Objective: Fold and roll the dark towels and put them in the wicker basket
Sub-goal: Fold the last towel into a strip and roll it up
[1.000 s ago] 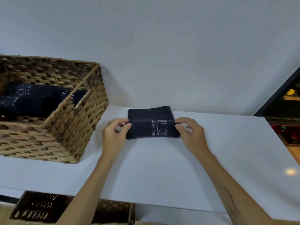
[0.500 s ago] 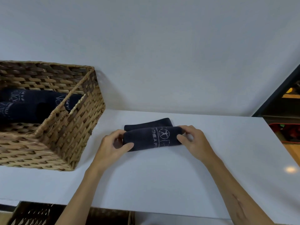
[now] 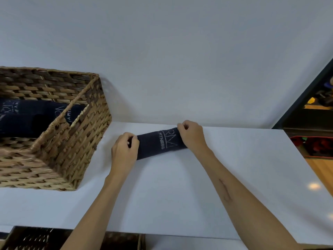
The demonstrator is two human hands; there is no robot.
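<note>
Dark towel lies on the counter as a tight roll, close to the far edge and well in from the left and right edges, its pale lettering turned up. It is held at both ends: the left hand is curled round the left end with thumb and fingers closed on the cloth, and the right hand is curled over the right end, its fingers bent down onto the roll. Neither hand is seen to be open at all.

The rolling of this towel is judged to be finished or very nearly so, since no flat tail of cloth can be seen beyond the roll. What is left for it is the lift into the wicker basket, which stands at the left edge of the counter, near the roll but not touching it. At least two rolled towels are already laid inside the basket. Whether more towels wait to be folded cannot be told.

Against the earlier frames, a folded flat pad has been turned into a roll. Half a second ago a flat strip was left showing behind the roll; now none is seen, and the roll has been carried nearer the far edge.
</note>
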